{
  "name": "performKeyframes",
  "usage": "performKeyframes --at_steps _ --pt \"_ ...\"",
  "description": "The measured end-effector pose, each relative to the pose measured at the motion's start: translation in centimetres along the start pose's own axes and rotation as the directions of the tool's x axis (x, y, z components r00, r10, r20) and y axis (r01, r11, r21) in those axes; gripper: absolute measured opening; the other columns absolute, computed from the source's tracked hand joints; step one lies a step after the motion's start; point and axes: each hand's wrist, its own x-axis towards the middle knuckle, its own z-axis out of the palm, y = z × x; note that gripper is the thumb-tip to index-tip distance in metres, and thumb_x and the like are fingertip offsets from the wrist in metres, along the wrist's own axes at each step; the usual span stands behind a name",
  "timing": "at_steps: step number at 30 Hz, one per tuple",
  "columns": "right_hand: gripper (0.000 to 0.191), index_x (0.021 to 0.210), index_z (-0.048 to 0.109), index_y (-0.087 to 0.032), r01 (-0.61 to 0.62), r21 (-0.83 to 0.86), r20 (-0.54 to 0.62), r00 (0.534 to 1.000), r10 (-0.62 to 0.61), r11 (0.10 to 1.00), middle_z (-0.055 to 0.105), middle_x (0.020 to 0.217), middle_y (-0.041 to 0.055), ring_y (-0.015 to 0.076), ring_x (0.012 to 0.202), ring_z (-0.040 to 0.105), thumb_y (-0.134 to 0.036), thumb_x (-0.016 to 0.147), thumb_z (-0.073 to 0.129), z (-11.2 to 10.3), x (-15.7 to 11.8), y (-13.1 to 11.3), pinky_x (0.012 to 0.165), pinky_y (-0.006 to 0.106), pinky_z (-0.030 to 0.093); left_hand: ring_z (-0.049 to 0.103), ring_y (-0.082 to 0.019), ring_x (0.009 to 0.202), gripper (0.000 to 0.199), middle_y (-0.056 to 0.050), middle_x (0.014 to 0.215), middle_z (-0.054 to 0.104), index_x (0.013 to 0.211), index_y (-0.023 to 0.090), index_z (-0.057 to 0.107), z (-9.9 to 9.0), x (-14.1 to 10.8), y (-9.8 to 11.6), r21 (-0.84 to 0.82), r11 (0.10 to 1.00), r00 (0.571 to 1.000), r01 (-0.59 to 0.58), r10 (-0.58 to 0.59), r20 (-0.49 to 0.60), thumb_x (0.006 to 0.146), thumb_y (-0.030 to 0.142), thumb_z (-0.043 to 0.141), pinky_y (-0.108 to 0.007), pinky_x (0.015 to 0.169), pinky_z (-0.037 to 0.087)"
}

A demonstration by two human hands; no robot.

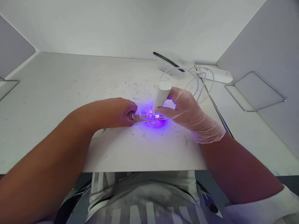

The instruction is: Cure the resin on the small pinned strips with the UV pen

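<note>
A thin flat strip (142,120) with several small upright pieces on it is held just above the white worktop. Bare and pinching the strip's left end, my left hand (116,112) has its thumb and fingers closed. In a clear thin glove, my right hand (187,109) is wrapped round a white handheld lamp (163,91). The lamp points down at the strip's right part and casts violet light on it and the surface around. Glare hides the details of the small pieces under the lamp.
Small dark specks dot the worktop (58,81). At the back lie a black strip (168,61) and a clear plastic bag (171,72). A white cable (198,84) loops near a white device (218,75). A wire frame (257,109) stands at the right wall.
</note>
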Motion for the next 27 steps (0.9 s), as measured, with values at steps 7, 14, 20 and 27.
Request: performKeyframes --at_steps 7,14,20,27 --pt "0.007 0.085 0.066 -0.021 0.012 -0.013 -0.007 1.0 -0.012 1.0 0.07 0.081 0.0007 0.0171 0.074 0.064 -0.026 0.083 0.071 0.02 -0.03 0.02 0.071 0.035 0.048 0.063 -0.021 0.075 0.01 -0.003 0.087 0.072 0.077 0.026 0.061 0.0 -0.01 0.04 -0.008 1.0 1.0 -0.003 0.003 0.001 0.076 0.036 0.063 -0.037 0.068 0.039" --pt "0.007 0.086 0.066 -0.021 -0.001 -0.019 -0.004 1.0 0.001 1.0 0.07 0.082 0.0012 0.0176 0.076 0.064 -0.025 0.083 0.071 -0.05 0.02 -0.08 0.072 0.035 0.048 0.064 -0.021 0.076 0.009 -0.003 0.089 0.072 0.078 0.026 0.061 -0.15 -0.11 0.25 -0.002 1.0 1.0 0.007 -0.007 0.001 0.076 0.035 0.062 -0.036 0.068 0.039" --pt "0.007 0.085 0.066 -0.021 -0.004 -0.015 0.003 1.0 0.004 1.0 0.07 0.082 0.0009 0.0178 0.076 0.065 -0.025 0.083 0.071 -0.06 -0.04 -0.02 0.072 0.035 0.049 0.065 -0.022 0.078 0.01 -0.003 0.089 0.072 0.079 0.027 0.061 -0.11 -0.07 0.14 0.003 1.0 1.0 0.011 -0.011 0.017 0.077 0.037 0.062 -0.036 0.068 0.04" --pt "0.008 0.084 0.066 -0.022 -0.011 -0.012 -0.002 1.0 0.011 1.0 0.069 0.08 0.0 0.0167 0.073 0.064 -0.025 0.081 0.072 -0.04 0.0 -0.14 0.07 0.034 0.048 0.065 -0.021 0.077 0.01 -0.003 0.088 0.072 0.078 0.026 0.061 -0.13 -0.15 0.3 0.016 1.0 1.0 0.02 -0.02 0.004 0.077 0.036 0.062 -0.036 0.068 0.04"
